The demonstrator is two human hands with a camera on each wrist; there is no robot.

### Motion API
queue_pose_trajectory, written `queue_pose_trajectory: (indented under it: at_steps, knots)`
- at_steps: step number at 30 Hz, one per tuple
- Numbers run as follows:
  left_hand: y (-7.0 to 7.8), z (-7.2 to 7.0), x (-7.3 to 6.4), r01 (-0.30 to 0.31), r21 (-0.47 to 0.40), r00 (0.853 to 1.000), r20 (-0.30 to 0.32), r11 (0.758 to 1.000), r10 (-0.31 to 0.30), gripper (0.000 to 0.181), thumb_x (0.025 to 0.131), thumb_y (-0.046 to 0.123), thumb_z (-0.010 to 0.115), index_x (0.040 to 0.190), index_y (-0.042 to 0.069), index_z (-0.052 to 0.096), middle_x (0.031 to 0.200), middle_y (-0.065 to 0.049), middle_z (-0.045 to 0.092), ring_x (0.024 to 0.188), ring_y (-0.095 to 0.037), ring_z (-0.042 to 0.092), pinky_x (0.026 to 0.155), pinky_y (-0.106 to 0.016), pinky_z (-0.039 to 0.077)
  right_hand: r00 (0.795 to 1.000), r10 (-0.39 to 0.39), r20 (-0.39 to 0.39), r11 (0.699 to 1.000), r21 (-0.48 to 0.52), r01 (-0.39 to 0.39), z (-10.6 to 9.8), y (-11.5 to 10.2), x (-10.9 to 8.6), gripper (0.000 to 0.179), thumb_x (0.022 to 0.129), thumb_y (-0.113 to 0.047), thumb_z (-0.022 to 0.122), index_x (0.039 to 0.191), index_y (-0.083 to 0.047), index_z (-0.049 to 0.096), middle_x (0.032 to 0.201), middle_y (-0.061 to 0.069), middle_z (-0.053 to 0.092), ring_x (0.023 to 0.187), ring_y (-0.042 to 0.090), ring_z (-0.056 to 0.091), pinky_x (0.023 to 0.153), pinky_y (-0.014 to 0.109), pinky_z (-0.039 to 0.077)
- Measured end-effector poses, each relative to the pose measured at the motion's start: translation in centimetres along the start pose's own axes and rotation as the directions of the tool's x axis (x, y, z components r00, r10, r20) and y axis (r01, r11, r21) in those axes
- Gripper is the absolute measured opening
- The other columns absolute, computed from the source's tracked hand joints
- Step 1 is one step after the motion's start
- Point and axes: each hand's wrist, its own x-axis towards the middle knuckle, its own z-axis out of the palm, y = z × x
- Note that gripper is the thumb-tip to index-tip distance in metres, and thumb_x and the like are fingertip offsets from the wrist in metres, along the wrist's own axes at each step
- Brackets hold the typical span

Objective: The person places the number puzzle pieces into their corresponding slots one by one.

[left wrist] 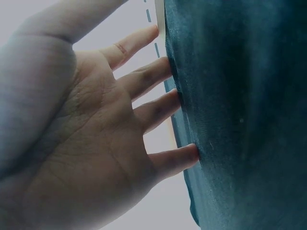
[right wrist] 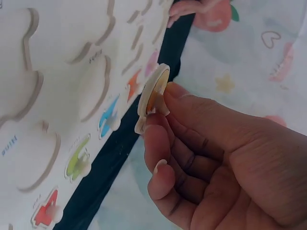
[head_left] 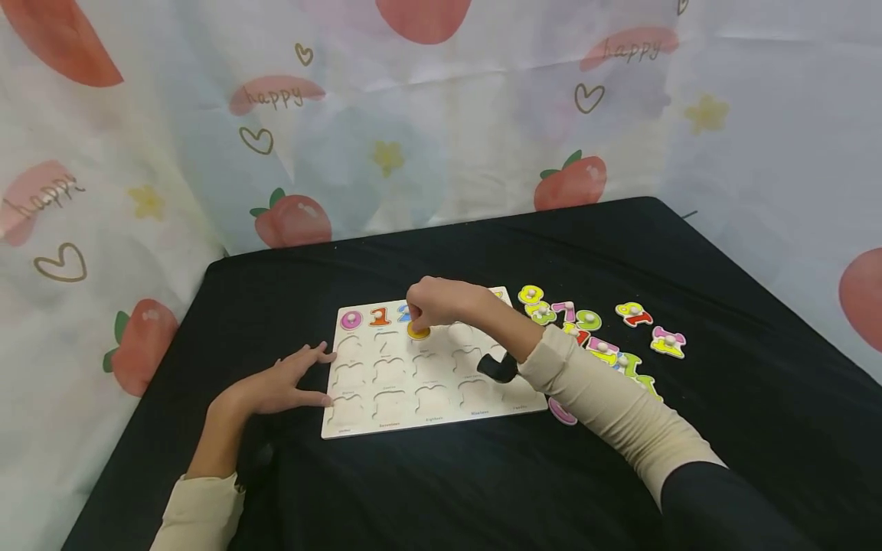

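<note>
While the right hand (head_left: 434, 298) pinches a yellow piece (head_left: 418, 333), left hand (head_left: 281, 380), fingers spread, touching the edge of the board (head_left: 409, 390)

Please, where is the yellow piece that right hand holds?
In the head view, the yellow piece is over the far half of the board, just below the blue 2.

Head view: right forearm (head_left: 506, 325) hides the board (head_left: 367, 398) at its 2 o'clock; right sleeve (head_left: 613, 405) covers part of the loose number pieces (head_left: 603, 349), runs off frame at 4. Left sleeve (head_left: 200, 513) cut between 7 and 8. Printed words (head_left: 478, 413) — mostly too small to read. Yellow piece (head_left: 417, 332) partly behind right hand (head_left: 441, 302); edge-on in right wrist view — can't tell its numeral. Left wrist: thumb (left wrist: 72, 19) cut off at 11. Right wrist: board cropped at 9, left hand (right wrist: 189, 8) near 1.
</note>
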Motion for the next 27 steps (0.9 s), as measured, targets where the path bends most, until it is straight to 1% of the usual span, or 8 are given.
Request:
queue_pose_trajectory:
  at_steps: [4,9,13,18,23,27]
  knots:
    - [0.2,0.1,0.3,0.005,0.009,1.000,0.004,1.000,-0.005,0.083,0.079,0.047,0.070,0.142,0.003,0.037,0.150,-0.026,0.021,0.138,-0.045,0.007,0.101,-0.069,0.005,0.999,0.011,0.042,1.000,-0.005,-0.010,0.3,-0.4,1.0,0.011,0.088,-0.019,0.067,0.080,-0.011,0.066,0.074,-0.001,0.060,0.064,0.012,0.052,0.058,0.024,0.043]
    - [0.2,0.0,0.1,0.014,0.004,1.000,0.002,1.000,-0.014,0.085,0.079,0.047,0.071,0.143,0.002,0.037,0.150,-0.027,0.021,0.138,-0.045,0.007,0.102,-0.069,0.005,0.995,0.022,0.100,1.000,-0.012,-0.021,0.4,-1.2,2.3,0.013,0.088,-0.021,0.067,0.080,-0.010,0.067,0.070,0.003,0.063,0.063,0.013,0.052,0.059,0.025,0.043]
    - [0.3,0.0,-0.1,0.018,0.003,1.000,0.004,1.000,-0.018,0.085,0.079,0.048,0.070,0.143,0.003,0.036,0.150,-0.026,0.020,0.138,-0.045,0.007,0.102,-0.068,0.005,0.991,0.020,0.134,0.999,-0.039,-0.014,0.7,-2.0,3.3,0.012,0.087,-0.019,0.066,0.080,-0.009,0.066,0.065,0.004,0.060,0.059,0.012,0.050,0.058,0.025,0.041]
    - [0.2,-0.1,-0.1,0.009,0.012,1.000,0.010,1.000,-0.009,0.083,0.081,0.049,0.068,0.144,0.005,0.036,0.151,-0.024,0.019,0.138,-0.045,0.006,0.102,-0.068,0.005,0.992,0.000,0.128,1.000,-0.021,0.003,1.5,-3.0,4.6,0.013,0.086,-0.020,0.067,0.082,-0.009,0.061,0.063,0.001,0.057,0.056,0.012,0.050,0.056,0.023,0.041]
    - [0.1,-0.2,0.1,0.005,0.015,1.000,0.018,1.000,-0.005,0.083,0.082,0.049,0.067,0.144,0.005,0.035,0.151,-0.024,0.018,0.138,-0.045,0.006,0.101,-0.069,0.005,0.993,-0.041,0.113,0.999,0.012,0.040,2.1,-4.0,5.7,0.013,0.086,-0.020,0.069,0.080,-0.009,0.066,0.065,0.002,0.062,0.056,0.011,0.052,0.056,0.021,0.044]
    - [0.1,-0.1,0.1,0.009,0.018,1.000,0.018,1.000,-0.009,0.082,0.082,0.049,0.067,0.144,0.005,0.036,0.151,-0.026,0.018,0.138,-0.045,0.006,0.101,-0.069,0.004,0.995,-0.059,0.085,0.998,-0.009,0.060,2.5,-4.5,6.6,0.014,0.087,-0.020,0.069,0.079,-0.009,0.068,0.066,0.001,0.062,0.057,0.010,0.052,0.055,0.020,0.042]
